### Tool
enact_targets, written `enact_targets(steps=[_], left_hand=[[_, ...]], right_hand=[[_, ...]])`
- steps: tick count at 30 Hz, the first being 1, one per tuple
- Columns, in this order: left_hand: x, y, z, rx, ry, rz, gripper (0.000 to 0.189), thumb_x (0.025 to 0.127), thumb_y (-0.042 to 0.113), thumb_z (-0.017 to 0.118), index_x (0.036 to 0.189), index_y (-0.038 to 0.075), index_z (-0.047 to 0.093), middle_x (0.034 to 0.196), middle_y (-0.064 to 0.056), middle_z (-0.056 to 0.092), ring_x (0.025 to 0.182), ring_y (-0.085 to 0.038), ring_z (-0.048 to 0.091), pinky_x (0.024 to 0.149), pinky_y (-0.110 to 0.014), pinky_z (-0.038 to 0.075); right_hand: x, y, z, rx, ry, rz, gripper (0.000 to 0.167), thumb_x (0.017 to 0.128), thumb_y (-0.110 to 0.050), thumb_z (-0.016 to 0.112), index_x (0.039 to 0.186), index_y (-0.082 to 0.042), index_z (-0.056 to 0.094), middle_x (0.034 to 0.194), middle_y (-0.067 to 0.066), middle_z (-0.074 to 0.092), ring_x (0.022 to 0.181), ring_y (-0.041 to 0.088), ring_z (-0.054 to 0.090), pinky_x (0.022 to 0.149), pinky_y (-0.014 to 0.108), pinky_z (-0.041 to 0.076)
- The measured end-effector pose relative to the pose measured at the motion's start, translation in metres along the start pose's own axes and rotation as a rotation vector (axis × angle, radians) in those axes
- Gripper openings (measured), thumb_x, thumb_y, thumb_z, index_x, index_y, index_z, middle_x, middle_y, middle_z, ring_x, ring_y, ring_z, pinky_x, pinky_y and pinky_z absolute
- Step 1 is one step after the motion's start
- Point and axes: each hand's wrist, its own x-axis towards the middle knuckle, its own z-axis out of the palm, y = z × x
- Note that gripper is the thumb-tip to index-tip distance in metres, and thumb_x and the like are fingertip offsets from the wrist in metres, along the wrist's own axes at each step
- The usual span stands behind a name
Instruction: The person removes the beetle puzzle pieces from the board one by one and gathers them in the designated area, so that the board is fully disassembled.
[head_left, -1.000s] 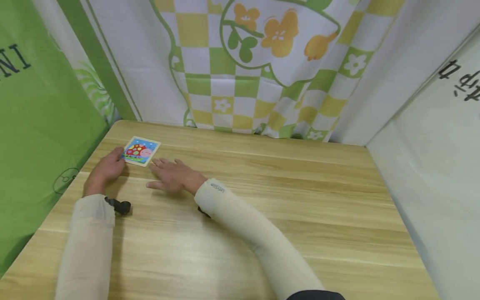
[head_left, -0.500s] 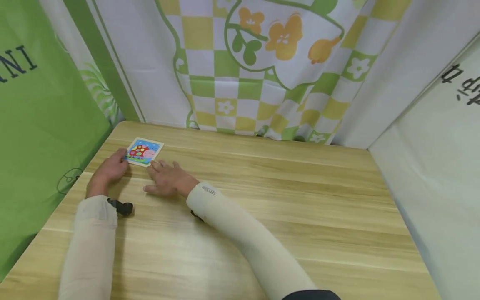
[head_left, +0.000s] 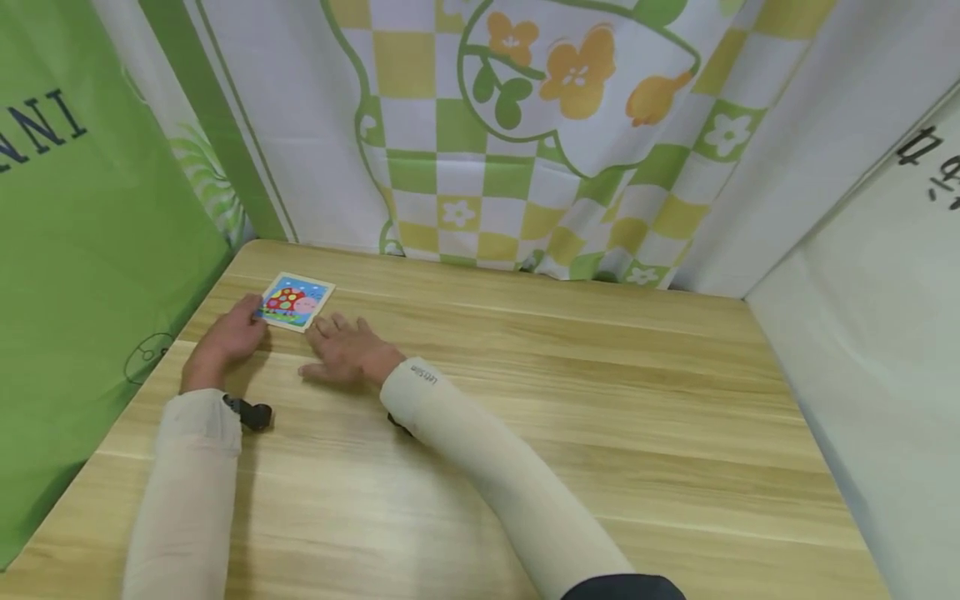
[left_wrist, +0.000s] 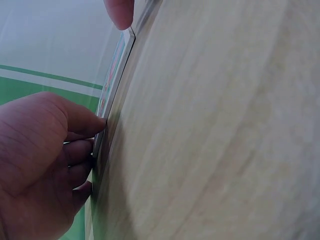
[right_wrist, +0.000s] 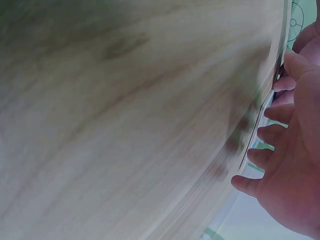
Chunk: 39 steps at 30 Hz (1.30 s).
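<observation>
A small square picture board (head_left: 297,302) with a red spotted ladybug and a pale border lies flat near the table's far left corner. My left hand (head_left: 231,336) holds its left side, the thumb on the near-left corner. In the left wrist view, that hand's thumb (left_wrist: 90,120) and curled fingers meet the board's thin edge (left_wrist: 116,80). My right hand (head_left: 348,350) lies palm down, fingers spread, its fingertips right at the board's near-right corner. The right wrist view shows the right hand's fingers (right_wrist: 272,134) extended over the board's edge.
The wood-grain table (head_left: 555,400) stretches away to the right of both hands. A green curtain (head_left: 82,275) hangs along the left, a checked flower-print curtain (head_left: 480,175) at the back, and a pale sheet (head_left: 877,333) on the right. A black wrist camera (head_left: 253,415) sits beside the left sleeve.
The head view has shifted slightly, so everything appears further right. My right hand's fingertips have come a little closer to the board's near-right corner. The left hand stays at the board's left side.
</observation>
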Motion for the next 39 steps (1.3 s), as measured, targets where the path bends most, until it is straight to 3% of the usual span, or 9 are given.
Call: enact_targets(steps=[24, 32, 39], left_hand=[[0.0, -0.002, -0.002, 0.021, 0.038, 0.005, 0.066, 0.105, 0.017, 0.049, 0.155, -0.016, 0.019, 0.159, -0.041, 0.008, 0.143, -0.063, 0.013, 0.116, -0.068, 0.014], [-0.002, -0.001, -0.005, 0.03, -0.002, 0.027, 0.068, 0.103, 0.015, 0.056, 0.153, -0.017, 0.023, 0.157, -0.043, 0.012, 0.142, -0.063, 0.015, 0.116, -0.068, 0.015], [-0.005, 0.007, -0.005, 0.066, -0.056, 0.045, 0.07, 0.105, 0.022, 0.058, 0.153, -0.016, 0.025, 0.159, -0.039, 0.012, 0.143, -0.062, 0.015, 0.115, -0.068, 0.015]], right_hand=[[0.004, -0.002, 0.002, 0.0, 0.0, 0.012, 0.079, 0.104, -0.067, 0.032, 0.167, -0.024, 0.012, 0.172, -0.003, 0.006, 0.157, 0.021, 0.004, 0.124, 0.047, 0.009], [0.002, 0.002, 0.001, -0.009, 0.001, 0.021, 0.076, 0.105, -0.066, 0.031, 0.167, -0.024, 0.018, 0.172, -0.003, 0.01, 0.156, 0.024, 0.007, 0.124, 0.047, 0.009], [-0.012, 0.013, -0.001, -0.025, 0.021, -0.007, 0.071, 0.106, -0.062, 0.035, 0.164, -0.022, 0.028, 0.17, 0.0, 0.019, 0.155, 0.028, 0.014, 0.124, 0.05, 0.011]])
